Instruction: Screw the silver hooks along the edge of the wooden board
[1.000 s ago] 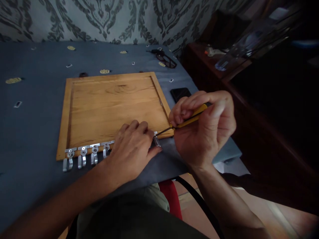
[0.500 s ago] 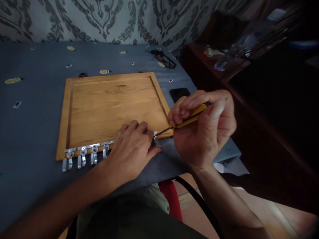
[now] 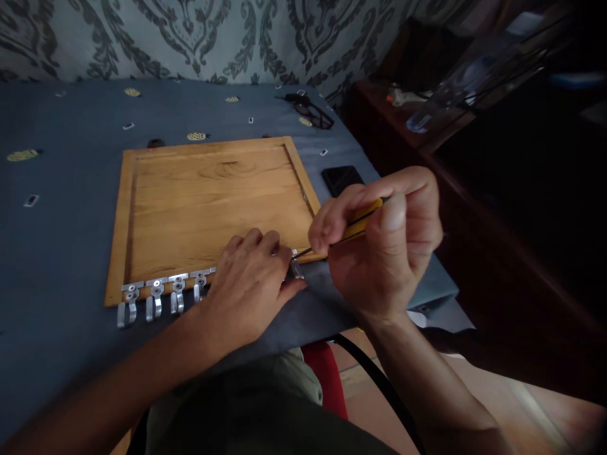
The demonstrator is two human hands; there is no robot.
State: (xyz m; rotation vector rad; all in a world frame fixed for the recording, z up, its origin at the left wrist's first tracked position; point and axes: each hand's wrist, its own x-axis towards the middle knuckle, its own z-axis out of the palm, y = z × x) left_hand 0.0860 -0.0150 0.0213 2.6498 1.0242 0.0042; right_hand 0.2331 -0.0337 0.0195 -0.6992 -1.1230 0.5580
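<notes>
A framed wooden board (image 3: 213, 202) lies flat on the blue cloth, with a row of metal hooks (image 3: 177, 292) along its near edge. My left hand (image 3: 251, 284) rests over that edge, its fingers and thumb closed about the rightmost hook (image 3: 297, 268) and hiding part of the row. A yellow and black screwdriver (image 3: 359, 225) is gripped in my right hand (image 3: 389, 246), between thumb and curled fingers. Its thin shaft slants down to the left, and the tip meets the rightmost hook near the board's corner. The screw there is too small to make out.
Beyond the board's right side lies a black phone (image 3: 342, 181). Dark glasses (image 3: 315, 115) rest at the back of the blue cloth (image 3: 61, 221). To the right stands a dark wooden cabinet (image 3: 379, 114) with a clear plastic bottle (image 3: 427, 114). A red seat (image 3: 327, 379) shows below.
My right hand has turned and shifted slightly left, with its fingers further around the screwdriver handle. The left hand stays on the hook.
</notes>
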